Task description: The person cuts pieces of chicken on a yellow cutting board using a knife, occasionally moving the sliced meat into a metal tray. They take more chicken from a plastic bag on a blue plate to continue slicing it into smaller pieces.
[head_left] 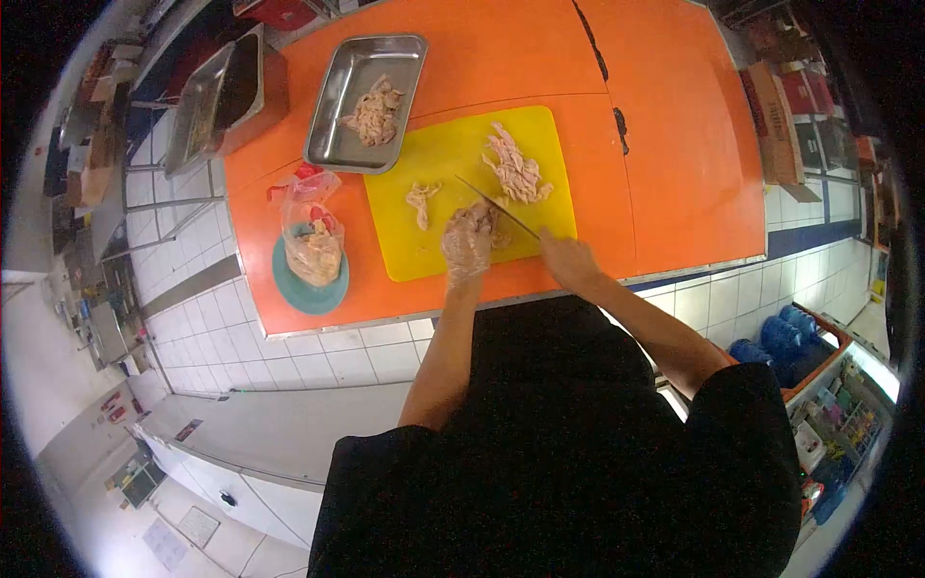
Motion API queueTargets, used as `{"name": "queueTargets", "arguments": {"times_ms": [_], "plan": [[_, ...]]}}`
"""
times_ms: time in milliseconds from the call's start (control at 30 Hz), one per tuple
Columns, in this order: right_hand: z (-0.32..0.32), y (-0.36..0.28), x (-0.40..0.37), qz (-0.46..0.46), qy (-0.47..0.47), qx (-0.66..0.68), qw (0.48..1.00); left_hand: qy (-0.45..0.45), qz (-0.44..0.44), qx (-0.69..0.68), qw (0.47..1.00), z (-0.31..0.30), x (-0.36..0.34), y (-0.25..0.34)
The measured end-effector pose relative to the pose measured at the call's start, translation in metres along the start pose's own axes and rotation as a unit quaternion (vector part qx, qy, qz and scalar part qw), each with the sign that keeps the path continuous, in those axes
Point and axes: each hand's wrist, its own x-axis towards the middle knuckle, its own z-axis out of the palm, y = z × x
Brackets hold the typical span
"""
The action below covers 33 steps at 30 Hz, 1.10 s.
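My left hand, in a clear plastic glove, presses with curled fingers on a piece of pale raw meat on the yellow cutting board. The fingers hide much of that piece. Closed around a handle, my right hand holds a knife, its blade slanting up and left across the meat by my left fingertips. Farther back on the board lies a pile of pale meat strips. A smaller scrap rests left of my gloved hand.
A metal tray with chopped meat overlaps the board's far left corner. Left of the board, a plastic bag of yellowish pieces sits on a teal plate. The orange table has its near edge close to my body.
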Motion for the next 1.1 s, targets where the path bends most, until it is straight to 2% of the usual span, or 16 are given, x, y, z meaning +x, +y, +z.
{"name": "queueTargets", "arguments": {"times_ms": [67,133,200,267,400,467,600,667,700,767,800,833,867,900,967,1100], "plan": [[-0.002,0.021,-0.035,-0.007,-0.008,-0.017,1.0,-0.01,-0.029,-0.005,1.0,0.001,0.001,-0.001],[-0.01,0.028,-0.053,0.04,-0.074,-0.014,0.996,-0.008,-0.028,-0.002,1.0,-0.002,-0.003,0.0],[-0.012,0.026,-0.049,0.015,-0.048,-0.003,0.999,-0.007,-0.019,0.001,1.0,-0.006,-0.006,0.009],[-0.011,0.022,-0.039,-0.008,-0.019,0.011,1.0,0.054,0.016,-0.071,0.996,-0.014,-0.014,0.025],[-0.01,0.01,0.009,0.0,-0.019,0.013,1.0,0.063,0.037,-0.014,0.997,0.001,-0.012,0.007],[-0.017,0.007,0.011,-0.005,-0.012,0.019,1.0,-0.015,-0.011,0.003,1.0,0.0,-0.009,0.0],[-0.027,0.011,-0.001,0.045,0.02,0.081,0.996,-0.003,-0.032,0.012,0.999,-0.008,-0.007,-0.007],[-0.022,0.02,-0.01,0.053,0.019,0.085,0.995,0.025,-0.147,-0.151,0.977,-0.005,-0.006,-0.021],[-0.013,0.025,-0.012,0.061,0.022,0.118,0.991,0.025,-0.146,-0.15,0.978,0.0,-0.006,-0.034],[-0.005,0.028,-0.019,0.069,0.025,0.154,0.985,0.018,-0.223,-0.351,0.909,0.008,-0.006,-0.056],[-0.005,0.028,-0.022,0.052,0.044,0.195,0.978,0.017,-0.221,-0.349,0.91,-0.002,-0.003,-0.048],[-0.006,0.028,-0.025,0.036,0.062,0.236,0.969,0.035,-0.288,-0.51,0.81,-0.019,0.003,-0.028],[-0.008,0.027,-0.026,0.037,0.064,0.238,0.968,0.051,-0.343,-0.649,0.677,-0.035,0.008,-0.012],[-0.011,0.025,-0.027,0.05,0.044,0.248,0.966,0.049,-0.342,-0.648,0.679,-0.046,0.008,-0.003],[-0.014,0.024,-0.03,0.064,0.026,0.26,0.963,-0.011,-0.275,-0.685,0.674,-0.064,0.007,0.003],[-0.021,0.014,-0.039,0.024,0.021,0.231,0.972,-0.066,-0.238,-0.691,0.68,-0.071,0.012,-0.016]]}}
